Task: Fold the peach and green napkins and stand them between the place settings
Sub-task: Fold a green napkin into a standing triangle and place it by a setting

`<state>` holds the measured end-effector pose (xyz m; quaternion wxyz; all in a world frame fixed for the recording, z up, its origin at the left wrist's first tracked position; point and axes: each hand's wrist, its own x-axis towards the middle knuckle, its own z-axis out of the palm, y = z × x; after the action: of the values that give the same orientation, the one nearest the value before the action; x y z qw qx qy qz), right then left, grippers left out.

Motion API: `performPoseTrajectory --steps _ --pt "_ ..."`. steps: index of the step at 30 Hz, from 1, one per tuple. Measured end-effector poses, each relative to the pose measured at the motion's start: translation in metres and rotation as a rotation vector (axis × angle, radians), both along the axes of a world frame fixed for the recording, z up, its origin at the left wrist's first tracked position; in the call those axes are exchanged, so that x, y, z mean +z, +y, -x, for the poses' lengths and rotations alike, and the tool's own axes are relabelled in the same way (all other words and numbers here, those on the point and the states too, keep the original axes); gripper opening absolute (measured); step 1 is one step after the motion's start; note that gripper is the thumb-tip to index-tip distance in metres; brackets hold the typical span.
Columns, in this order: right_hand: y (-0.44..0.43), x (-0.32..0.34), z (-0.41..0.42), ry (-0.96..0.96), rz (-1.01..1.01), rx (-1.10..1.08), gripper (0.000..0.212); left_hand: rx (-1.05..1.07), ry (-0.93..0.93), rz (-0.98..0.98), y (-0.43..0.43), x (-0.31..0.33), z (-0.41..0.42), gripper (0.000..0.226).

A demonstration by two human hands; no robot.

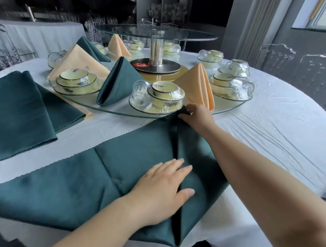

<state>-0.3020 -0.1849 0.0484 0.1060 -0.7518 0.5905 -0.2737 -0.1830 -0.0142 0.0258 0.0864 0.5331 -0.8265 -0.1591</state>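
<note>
A dark green napkin (pixel 76 182) lies spread on the white tablecloth in front of me, folded into a ridge down its middle. My left hand (pixel 162 188) rests flat on it beside the ridge, fingers straight. My right hand (pixel 194 115) pinches the far tip of the ridge at the rim of the glass turntable (pixel 119 108). On that glass, a folded green napkin (pixel 117 82) and a folded peach napkin (pixel 198 86) stand between wrapped place settings (pixel 162 96). Further back stand another peach napkin (pixel 118 46) and another green napkin (pixel 91 49).
A stack of flat green napkins (pixel 14 113) over peach ones (pixel 79 107) lies at the left. A raised glass tier on a metal post (pixel 156 51) stands in the table's centre. Clear chairs (pixel 280 57) stand at the right, and the table edge curves round on that side.
</note>
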Motion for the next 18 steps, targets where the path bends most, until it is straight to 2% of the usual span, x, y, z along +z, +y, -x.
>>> performPoseTrajectory --steps 6,9,15,16,18 --pt "0.001 0.001 0.000 -0.109 0.036 -0.035 0.033 0.023 -0.134 0.035 -0.003 -0.010 0.001 0.053" --pt "0.027 0.007 0.008 -0.117 0.120 -0.058 0.027 0.027 -0.162 0.041 -0.003 -0.013 0.001 0.052" --pt "0.128 -0.032 0.039 0.152 0.277 0.171 0.022 0.013 -0.207 0.052 -0.003 -0.015 0.001 0.053" --pt "0.136 -0.039 0.045 0.209 0.244 0.199 0.029 0.014 -0.210 0.047 -0.003 -0.015 0.001 0.053" --pt "0.140 -0.042 0.053 0.264 0.073 0.202 0.062 0.009 -0.227 0.047 -0.003 -0.016 0.002 0.053"
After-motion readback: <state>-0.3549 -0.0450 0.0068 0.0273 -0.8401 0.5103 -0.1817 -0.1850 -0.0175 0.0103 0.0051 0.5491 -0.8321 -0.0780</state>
